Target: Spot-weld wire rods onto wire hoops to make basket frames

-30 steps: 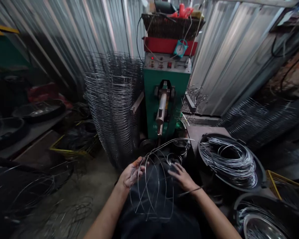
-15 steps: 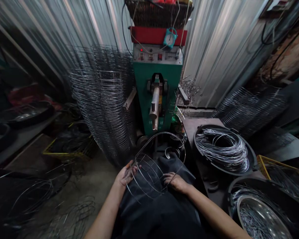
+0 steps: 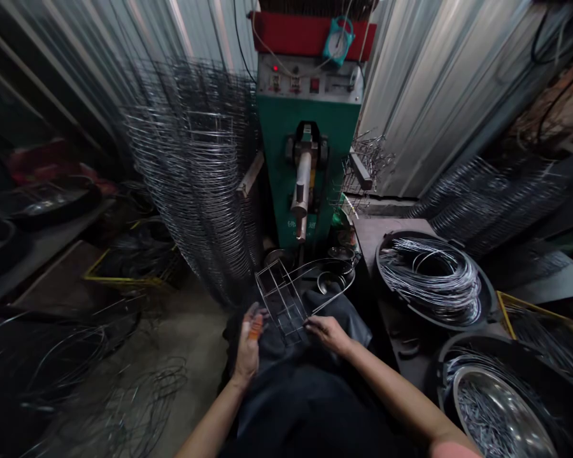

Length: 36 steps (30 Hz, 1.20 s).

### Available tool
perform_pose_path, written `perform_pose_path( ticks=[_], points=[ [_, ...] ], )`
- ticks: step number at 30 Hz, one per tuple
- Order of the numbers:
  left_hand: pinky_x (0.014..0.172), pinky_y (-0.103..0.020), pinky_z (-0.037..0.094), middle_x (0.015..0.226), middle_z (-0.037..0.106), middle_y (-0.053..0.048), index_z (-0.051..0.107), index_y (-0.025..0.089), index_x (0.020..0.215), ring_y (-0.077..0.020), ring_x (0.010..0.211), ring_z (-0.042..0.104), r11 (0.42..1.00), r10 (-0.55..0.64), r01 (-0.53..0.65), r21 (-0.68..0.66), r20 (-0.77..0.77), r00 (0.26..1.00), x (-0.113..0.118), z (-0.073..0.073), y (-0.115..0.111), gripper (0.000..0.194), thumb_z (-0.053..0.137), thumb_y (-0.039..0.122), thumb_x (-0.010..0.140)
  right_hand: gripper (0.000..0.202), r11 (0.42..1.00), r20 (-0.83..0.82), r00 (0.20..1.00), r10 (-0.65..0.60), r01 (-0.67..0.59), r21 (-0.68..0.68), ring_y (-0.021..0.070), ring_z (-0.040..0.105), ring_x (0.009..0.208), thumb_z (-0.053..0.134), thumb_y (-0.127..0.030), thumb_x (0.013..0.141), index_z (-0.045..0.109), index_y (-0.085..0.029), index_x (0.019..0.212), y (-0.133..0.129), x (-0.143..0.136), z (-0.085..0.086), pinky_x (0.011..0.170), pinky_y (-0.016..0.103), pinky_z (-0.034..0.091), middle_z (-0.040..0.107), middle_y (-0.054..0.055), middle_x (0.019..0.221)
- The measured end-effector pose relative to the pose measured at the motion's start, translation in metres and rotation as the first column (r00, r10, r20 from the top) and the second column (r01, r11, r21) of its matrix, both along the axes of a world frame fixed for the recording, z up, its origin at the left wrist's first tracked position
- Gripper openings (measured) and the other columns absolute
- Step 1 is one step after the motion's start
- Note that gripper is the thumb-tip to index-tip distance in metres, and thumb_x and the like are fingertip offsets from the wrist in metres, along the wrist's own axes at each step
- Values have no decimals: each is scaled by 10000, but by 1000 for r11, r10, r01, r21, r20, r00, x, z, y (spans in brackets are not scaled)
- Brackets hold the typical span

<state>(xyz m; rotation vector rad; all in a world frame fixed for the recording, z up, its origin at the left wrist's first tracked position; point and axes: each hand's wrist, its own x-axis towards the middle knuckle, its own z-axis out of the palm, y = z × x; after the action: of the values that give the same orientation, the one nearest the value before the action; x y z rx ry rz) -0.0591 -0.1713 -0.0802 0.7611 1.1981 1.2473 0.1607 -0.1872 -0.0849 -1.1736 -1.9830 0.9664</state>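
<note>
A wire frame (image 3: 286, 304) made of rings and short crosspieces is held tilted above the dark cloth over my lap (image 3: 296, 388). My right hand (image 3: 328, 332) pinches its right edge, where a larger wire loop (image 3: 333, 299) also meets the fingers. My left hand (image 3: 253, 334) is beside the frame's left edge, with its fingers apart and an orange wrap on one of them; whether it touches the wire is unclear. Beyond the frame stands a green machine (image 3: 277, 146) with a metal arm (image 3: 303, 184) pointing toward me.
Tall stacks of wire frames (image 3: 195, 191) stand left of the machine. On the right are a black tub of wire rings (image 3: 386, 286) and another tub (image 3: 442, 375) with a metal bowl of short pieces (image 3: 530, 407). Yellow crates (image 3: 119, 278) and loose wire lie at the left.
The wire frame has turned, showing its rungs from the side. My left hand has turned upright and its fingers have come away from the near wires. The camera view has shifted slightly.
</note>
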Motion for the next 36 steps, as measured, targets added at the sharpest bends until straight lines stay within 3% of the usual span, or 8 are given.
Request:
perform_pose_path(
  ticks=[3,5,11,15,18,20,26,36],
  points=[
    [848,-333,432,986,584,-51,388,227,1264,-174,918,573,975,-208,210,70,-43,977,12,7,-7,729,723,348,628,394,999,12,1000,20,-19,-33,150,569,685,350,-462,908,599,-160,863,5,-6,7,653,242,435,599,39,749],
    [780,-286,454,873,567,-2,370,238,1274,-132,802,567,974,-207,212,78,-66,976,18,10,-4,806,764,264,571,400,999,18,1000,22,-22,-42,147,565,686,342,-464,910,600,-162,867,6,-11,13,652,238,429,597,38,748],
    [634,-226,493,743,488,45,454,248,1211,-93,682,517,986,-157,154,62,59,986,12,11,3,684,739,177,592,351,986,181,983,19,11,-165,141,555,643,427,-448,870,637,-174,805,3,5,31,616,235,405,616,23,703],
    [578,-215,496,728,502,46,478,248,1199,-89,644,502,991,-130,124,55,120,984,-4,10,5,681,739,145,579,257,908,139,950,-280,309,-281,139,537,619,524,-403,782,598,-168,712,8,57,26,591,245,413,581,0,645],
    [564,-213,490,736,510,42,469,250,1222,-83,619,500,990,-142,139,33,125,982,-16,10,6,703,732,138,581,259,753,-41,799,-599,546,-367,155,561,658,566,-404,704,563,-172,818,21,94,15,601,270,451,592,9,721],
    [567,-216,484,759,520,34,458,251,1242,-83,618,511,987,-158,156,24,131,979,-22,11,6,720,727,145,583,350,685,-133,702,-700,607,-404,162,574,691,596,-413,661,541,-176,914,34,108,8,610,285,471,603,22,799],
    [586,-234,461,762,532,20,433,225,1279,-87,601,522,980,-198,196,30,150,969,-25,14,6,736,719,199,601,417,741,-241,703,-669,611,-277,178,576,834,610,-414,668,537,-170,998,71,104,-3,742,319,477,616,51,917],
    [538,-227,423,730,507,36,435,277,1276,-59,540,455,979,-205,203,34,222,953,-24,7,8,710,721,216,629,389,793,-154,778,-610,593,-142,185,563,835,583,-492,702,570,-166,915,97,107,3,785,312,444,609,42,867]
  ],
)
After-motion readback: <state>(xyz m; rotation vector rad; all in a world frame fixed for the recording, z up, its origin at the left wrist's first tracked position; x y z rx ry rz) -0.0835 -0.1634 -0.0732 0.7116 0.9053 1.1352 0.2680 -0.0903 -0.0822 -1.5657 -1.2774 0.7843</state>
